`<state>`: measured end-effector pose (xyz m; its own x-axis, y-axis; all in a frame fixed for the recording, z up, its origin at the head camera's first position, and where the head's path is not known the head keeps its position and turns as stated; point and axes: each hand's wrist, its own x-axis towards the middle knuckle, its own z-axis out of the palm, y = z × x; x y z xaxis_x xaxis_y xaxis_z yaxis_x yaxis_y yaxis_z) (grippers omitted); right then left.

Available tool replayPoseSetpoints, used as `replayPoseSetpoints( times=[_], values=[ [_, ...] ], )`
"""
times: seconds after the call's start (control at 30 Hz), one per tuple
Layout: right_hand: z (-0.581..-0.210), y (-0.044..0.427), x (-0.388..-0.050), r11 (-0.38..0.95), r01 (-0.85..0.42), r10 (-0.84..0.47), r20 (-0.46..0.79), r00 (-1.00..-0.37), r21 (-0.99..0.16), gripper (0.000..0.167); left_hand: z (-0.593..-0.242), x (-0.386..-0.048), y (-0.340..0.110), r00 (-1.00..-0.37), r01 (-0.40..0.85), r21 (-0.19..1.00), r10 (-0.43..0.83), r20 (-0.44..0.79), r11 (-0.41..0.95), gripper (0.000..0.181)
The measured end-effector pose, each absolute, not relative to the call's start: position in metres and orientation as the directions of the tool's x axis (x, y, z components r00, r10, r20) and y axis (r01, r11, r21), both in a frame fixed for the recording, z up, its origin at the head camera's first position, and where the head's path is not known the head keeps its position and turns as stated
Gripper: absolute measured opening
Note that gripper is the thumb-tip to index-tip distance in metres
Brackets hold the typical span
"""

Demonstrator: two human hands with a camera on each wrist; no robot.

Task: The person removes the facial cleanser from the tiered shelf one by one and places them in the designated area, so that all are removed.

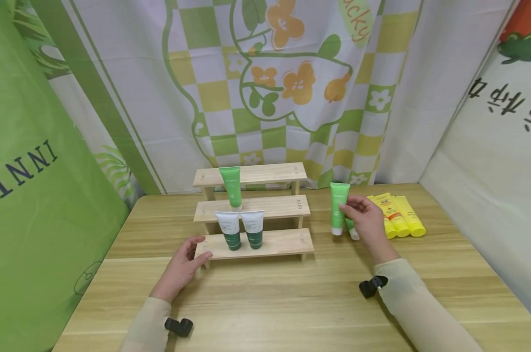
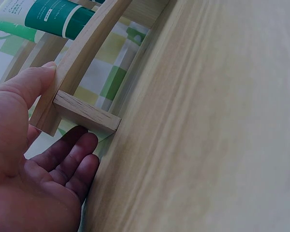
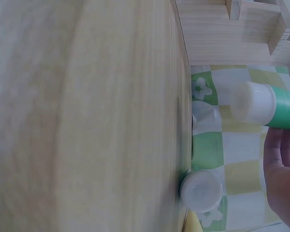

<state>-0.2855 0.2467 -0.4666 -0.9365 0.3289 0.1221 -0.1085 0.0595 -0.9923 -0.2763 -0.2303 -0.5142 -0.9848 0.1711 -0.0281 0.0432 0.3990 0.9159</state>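
My left hand (image 1: 183, 268) grips the left end of the lowest step of a wooden three-step rack (image 1: 270, 244), thumb on top in the left wrist view (image 2: 43, 140). My right hand (image 1: 368, 224) pinches a light green tube (image 1: 339, 208) upright, white cap down, right of the rack; the right wrist view shows its cap (image 3: 253, 104) clear of the table. Behind that hand lies another green tube (image 1: 352, 230), partly hidden. On the lowest step stand two white-and-dark-green tubes (image 1: 230, 232) (image 1: 254, 231). One light green tube (image 1: 232, 188) stands on the middle step.
Several yellow tubes (image 1: 407, 215) lie together on the table (image 1: 283, 308) at the right, just beyond my right hand. A patterned curtain (image 1: 265, 137) hangs behind the table's back edge, with a green cloth (image 1: 36, 195) on the left and a white one on the right.
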Motion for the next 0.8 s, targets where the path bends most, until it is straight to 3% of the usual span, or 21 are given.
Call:
replayPoseSetpoints(
  times=[0.43, 0.8],
  values=[
    [-0.4671, 0.2497, -0.2889, 0.202, -0.037, 0.287, 0.096, -0.953, -0.979, 0.042, -0.5151, -0.2763, -0.2305, -0.984, 0.023, 0.919, 0.17, -0.048, 0.393, 0.068],
    [-0.4642, 0.2539, -0.2941, 0.237, 0.056, 0.265, 0.009, -0.964, -0.97, 0.047, -0.5158, -0.2756, -0.2303, -0.985, 0.017, 0.923, 0.165, -0.05, 0.385, 0.069]
  ],
)
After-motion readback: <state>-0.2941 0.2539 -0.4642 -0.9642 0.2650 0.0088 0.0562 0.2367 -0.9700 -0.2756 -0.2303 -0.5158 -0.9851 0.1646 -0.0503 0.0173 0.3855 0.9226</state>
